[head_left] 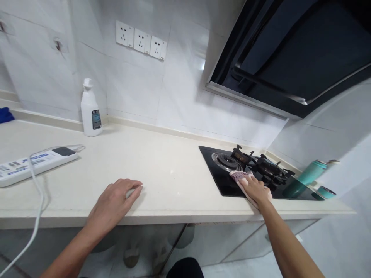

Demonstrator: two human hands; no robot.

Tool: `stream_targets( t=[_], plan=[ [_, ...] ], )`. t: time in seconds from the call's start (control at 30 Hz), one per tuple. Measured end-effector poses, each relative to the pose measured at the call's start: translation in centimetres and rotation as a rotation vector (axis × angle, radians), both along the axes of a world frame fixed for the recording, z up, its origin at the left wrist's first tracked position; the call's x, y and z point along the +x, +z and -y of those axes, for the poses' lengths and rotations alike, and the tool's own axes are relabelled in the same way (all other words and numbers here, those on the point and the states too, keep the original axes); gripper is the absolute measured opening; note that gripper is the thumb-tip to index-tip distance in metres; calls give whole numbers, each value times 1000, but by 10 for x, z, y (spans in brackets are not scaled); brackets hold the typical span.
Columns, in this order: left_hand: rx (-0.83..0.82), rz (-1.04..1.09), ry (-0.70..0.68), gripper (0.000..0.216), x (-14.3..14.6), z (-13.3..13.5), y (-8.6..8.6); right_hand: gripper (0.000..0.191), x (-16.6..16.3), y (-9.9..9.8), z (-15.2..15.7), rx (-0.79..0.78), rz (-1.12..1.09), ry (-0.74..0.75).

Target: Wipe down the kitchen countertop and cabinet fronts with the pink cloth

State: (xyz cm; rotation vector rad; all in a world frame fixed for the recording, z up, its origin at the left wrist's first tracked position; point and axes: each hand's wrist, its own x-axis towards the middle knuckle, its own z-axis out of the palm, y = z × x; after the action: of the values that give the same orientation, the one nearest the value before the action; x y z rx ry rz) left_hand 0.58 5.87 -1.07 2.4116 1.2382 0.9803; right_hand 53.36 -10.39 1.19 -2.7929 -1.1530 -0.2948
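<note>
- I'm pressing my right hand [254, 189] onto the cloth [238, 176], probably holding it flat; I can't tell if fingers are pinching.
- It's overlapping the cooktop [220, 177] at the front edge.
- My left hand [116, 200] is curving loosely over the counter [165, 170], holding nothing.

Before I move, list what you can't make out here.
All in the head view:
Stove surface under the cloth: hidden by cloth and right grip.
White bottle: print on its label too small to read.
Blue thing: cut off by the left edge.
White cord: runs out at the lower left corner.
Range hood: cut off by the top and right edges.
</note>
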Motion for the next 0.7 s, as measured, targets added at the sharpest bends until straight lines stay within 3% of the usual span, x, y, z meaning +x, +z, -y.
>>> stream_targets(
  t=[0.17, 0.3, 0.47, 0.6, 0.7],
  plan=[
    [11, -32, -10, 51, 3, -2, 2, 49, -83, 3, -24, 37, 58, 194],
    [-4, -51, -13, 54, 2, -1, 5, 38, -157, 5, -49, 62, 36, 495],
    [17, -60, 12, 54, 0, -2, 6, 30, -229, 8, -65, 133, -155, 851],
    [41, -53, 20, 53, -3, -5, 6, 33, -254, 10, -51, 174, -182, 1019],
    [17, -29, 21, 52, -5, -5, 7, 33, -241, 12, -24, 206, -184, 1018]
  ],
)
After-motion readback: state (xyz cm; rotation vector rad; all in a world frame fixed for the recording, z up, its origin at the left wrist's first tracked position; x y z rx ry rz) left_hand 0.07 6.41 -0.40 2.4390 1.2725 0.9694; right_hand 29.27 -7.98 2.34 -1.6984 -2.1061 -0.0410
